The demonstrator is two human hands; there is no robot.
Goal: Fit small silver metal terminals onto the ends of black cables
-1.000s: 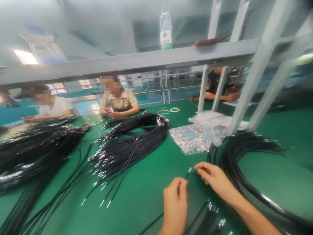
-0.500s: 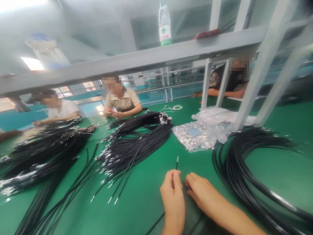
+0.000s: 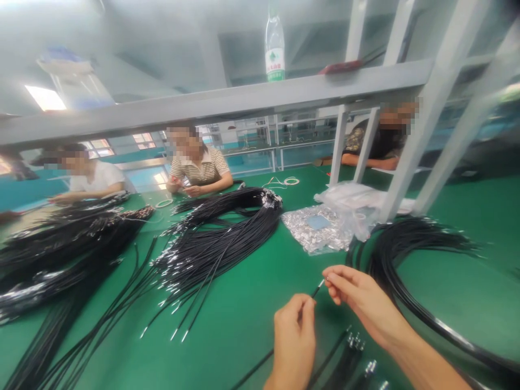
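Pinching the thin black silver-tipped cable (image 3: 316,291) above the green table (image 3: 244,325) near its front edge, the left hand (image 3: 293,338) closes thumb and forefinger on the shaft; the right hand (image 3: 359,302) nips its tip.

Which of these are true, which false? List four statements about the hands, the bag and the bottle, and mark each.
The left hand holds a thin black cable. True.
The right hand lies flat on the green table. False: its fingers pinch the cable's metal tip.
The clear bag of metal parts lies on the table. True.
The bottle lies on its side. False: it stands upright on the grey shelf.
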